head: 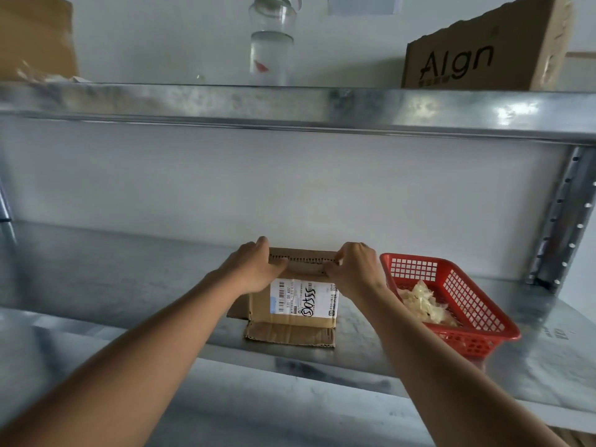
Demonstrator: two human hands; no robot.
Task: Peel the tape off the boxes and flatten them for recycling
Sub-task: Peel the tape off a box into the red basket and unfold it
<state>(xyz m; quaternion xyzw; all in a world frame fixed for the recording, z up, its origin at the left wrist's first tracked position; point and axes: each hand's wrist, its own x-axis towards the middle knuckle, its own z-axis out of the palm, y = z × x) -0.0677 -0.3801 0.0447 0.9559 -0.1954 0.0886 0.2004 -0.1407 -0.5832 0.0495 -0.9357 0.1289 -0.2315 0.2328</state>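
On the lower galvanized metal shelf [129,285], a small brown cardboard box [292,312] bearing a white shipping label [304,298] lies beside a red plastic basket [464,295]. The left hand [254,269] grips its far left corner, fingers curled over the edge; the right hand [354,269] pinches its far right edge.

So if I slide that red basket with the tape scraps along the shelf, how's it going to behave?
The red basket is thin mesh plastic, so it is probably light and a bit flexible. It sits on a smooth metal shelf, so it should slide easily. The crumpled tape scraps inside look nearly weightless and may shift.
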